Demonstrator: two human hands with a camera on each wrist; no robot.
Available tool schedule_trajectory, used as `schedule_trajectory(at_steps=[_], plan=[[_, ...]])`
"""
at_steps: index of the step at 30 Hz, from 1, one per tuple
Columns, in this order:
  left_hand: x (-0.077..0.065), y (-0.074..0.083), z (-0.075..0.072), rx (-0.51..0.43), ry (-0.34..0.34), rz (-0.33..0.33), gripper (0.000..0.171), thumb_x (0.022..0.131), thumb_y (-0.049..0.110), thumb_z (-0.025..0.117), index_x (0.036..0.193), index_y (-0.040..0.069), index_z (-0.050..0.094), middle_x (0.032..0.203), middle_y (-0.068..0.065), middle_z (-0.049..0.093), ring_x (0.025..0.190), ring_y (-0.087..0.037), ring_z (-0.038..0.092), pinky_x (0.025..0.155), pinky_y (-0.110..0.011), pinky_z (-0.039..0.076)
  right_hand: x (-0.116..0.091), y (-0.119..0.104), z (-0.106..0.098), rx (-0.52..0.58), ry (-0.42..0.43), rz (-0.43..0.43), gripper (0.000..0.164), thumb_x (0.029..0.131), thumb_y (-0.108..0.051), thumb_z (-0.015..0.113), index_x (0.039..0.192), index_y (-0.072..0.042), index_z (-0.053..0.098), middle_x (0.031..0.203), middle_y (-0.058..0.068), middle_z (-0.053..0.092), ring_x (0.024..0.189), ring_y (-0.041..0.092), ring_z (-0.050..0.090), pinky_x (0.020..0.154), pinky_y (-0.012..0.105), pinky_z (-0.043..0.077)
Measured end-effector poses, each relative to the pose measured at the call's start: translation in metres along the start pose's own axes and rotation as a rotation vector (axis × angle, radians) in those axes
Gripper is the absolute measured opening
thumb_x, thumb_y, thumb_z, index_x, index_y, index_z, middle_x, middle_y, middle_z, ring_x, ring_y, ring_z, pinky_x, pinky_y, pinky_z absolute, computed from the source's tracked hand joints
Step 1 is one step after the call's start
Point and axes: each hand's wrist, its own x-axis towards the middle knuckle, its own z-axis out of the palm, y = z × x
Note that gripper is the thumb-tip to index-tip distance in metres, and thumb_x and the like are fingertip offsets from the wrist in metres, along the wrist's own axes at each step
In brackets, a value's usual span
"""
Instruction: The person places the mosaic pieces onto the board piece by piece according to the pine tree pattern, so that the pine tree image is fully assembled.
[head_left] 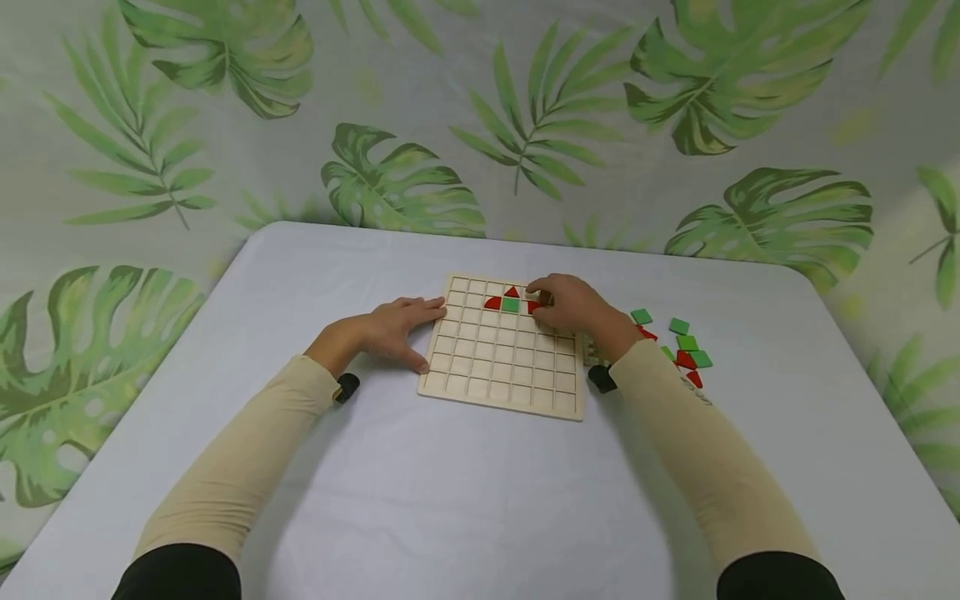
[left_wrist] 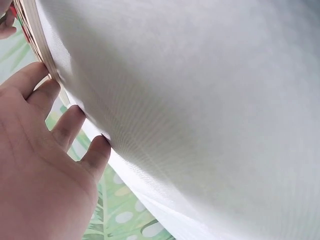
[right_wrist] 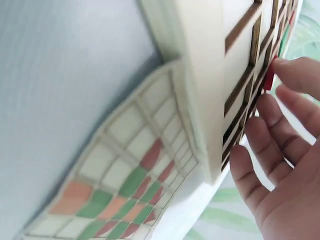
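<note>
A light wooden grid board [head_left: 495, 375] lies on the table. In its upper rows sit a green square tile [head_left: 510, 306], a red triangle tile [head_left: 512, 292] above it, and a red tile with a curved edge [head_left: 492, 303] to its left. My right hand [head_left: 573, 302] is over the board's upper right, pinching a red tile [right_wrist: 270, 75] between thumb and fingertip at the grid. My left hand [head_left: 397, 327] lies beside the board with spread fingers, its fingertips and thumb at the left edge.
Loose green tiles [head_left: 687, 342] and red tiles [head_left: 686, 360] lie scattered right of the board, partly behind the right forearm. A printed pattern card [right_wrist: 117, 172] with coloured squares lies at the board's right side. A white cloth [head_left: 450, 500] covers the table.
</note>
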Motion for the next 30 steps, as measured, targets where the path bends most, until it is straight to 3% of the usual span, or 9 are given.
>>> schedule_trajectory(at_steps=[6,10,20,25,30], plan=[[0.003,-0.001,0.0,-0.003,-0.008,-0.005,0.099,0.08,0.04,0.079,0.159,0.017,0.024,0.17,-0.001,0.01,0.156,-0.036,0.009,0.122,-0.061,0.016,-0.007,0.009,-0.003,0.11,0.009,-0.022,0.035,0.098,-0.011,0.05,0.13,-0.009,0.064,0.121,0.015,0.064,0.104,0.03,0.059,0.091,0.047,0.05],[0.004,-0.001,0.002,-0.009,-0.012,-0.005,0.099,0.08,0.04,0.08,0.159,0.017,0.024,0.17,0.0,0.01,0.156,-0.036,0.009,0.122,-0.061,0.016,-0.008,0.011,-0.004,0.157,-0.02,0.01,0.033,0.099,-0.012,0.051,0.128,-0.012,0.067,0.128,0.014,0.061,0.11,0.032,0.058,0.093,0.048,0.049],[0.005,-0.001,0.002,0.002,-0.005,0.009,0.099,0.081,0.04,0.08,0.159,0.017,0.024,0.17,-0.001,0.011,0.156,-0.036,0.009,0.122,-0.061,0.016,-0.007,0.012,-0.01,0.167,-0.074,0.065,0.034,0.099,-0.015,0.054,0.131,-0.013,0.066,0.144,0.017,0.054,0.134,0.037,0.048,0.11,0.053,0.042],[0.005,-0.002,0.0,0.019,-0.007,0.004,0.099,0.081,0.041,0.079,0.159,0.017,0.023,0.17,-0.001,0.01,0.156,-0.037,0.01,0.122,-0.061,0.016,-0.004,0.006,-0.008,0.147,-0.064,0.051,0.033,0.099,-0.016,0.055,0.131,-0.014,0.067,0.143,0.017,0.054,0.13,0.036,0.051,0.108,0.052,0.043],[0.004,-0.002,-0.001,0.011,-0.014,-0.003,0.099,0.081,0.041,0.079,0.159,0.017,0.023,0.17,-0.001,0.01,0.156,-0.037,0.009,0.122,-0.062,0.016,0.001,0.005,-0.003,0.201,-0.068,0.06,0.031,0.099,-0.017,0.058,0.128,-0.014,0.068,0.137,0.015,0.058,0.123,0.033,0.055,0.103,0.049,0.047]])
